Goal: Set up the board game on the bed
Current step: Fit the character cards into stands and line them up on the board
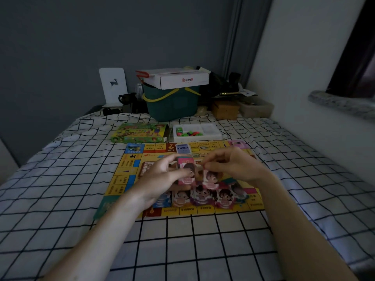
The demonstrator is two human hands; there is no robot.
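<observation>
A yellow game board (125, 171) lies flat on the checked bedsheet (182, 240). Over its middle my left hand (162, 179) holds a stack of play-money notes (185, 171) printed with a cartoon child. My right hand (233, 167) pinches one note (211, 179) at the top of that stack. A row of several more notes (203, 196) lies along the board's near edge. Beyond the board sit the green game box (140, 132) and a white tray (211, 134) with coloured pieces (188, 132).
At the head of the bed stand a green basket (172, 104) with a white carton (176, 79) on top, a white card with a deer (113, 86), a brown box (225, 110) and dark clutter. A wall and stone sill (341, 105) close the right side.
</observation>
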